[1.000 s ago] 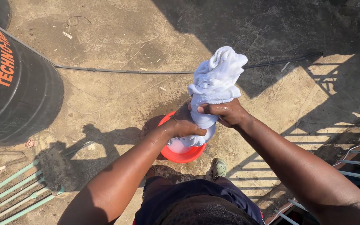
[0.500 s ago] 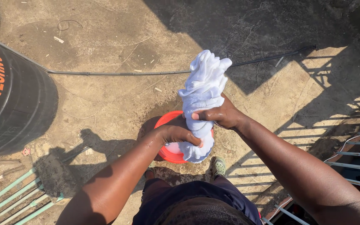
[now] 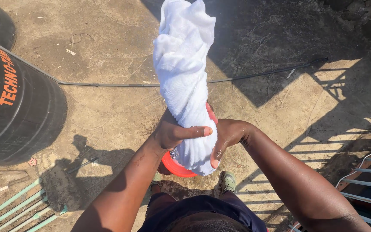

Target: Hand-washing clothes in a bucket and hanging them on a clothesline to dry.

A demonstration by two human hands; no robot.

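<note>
Bare, sunlit concrete ground (image 3: 108, 107) lies under you, a big black tank (image 3: 13, 99) off to the left. Keep the white towel (image 3: 185, 86) twisted tight and held over the red basin (image 3: 174, 165) so drips land inside. Your left hand (image 3: 174, 133) and right hand (image 3: 226, 135) both wrap its lower part, fingers (image 3: 194, 131) curled and pressed round the cloth; its upper part rises above them.
</note>
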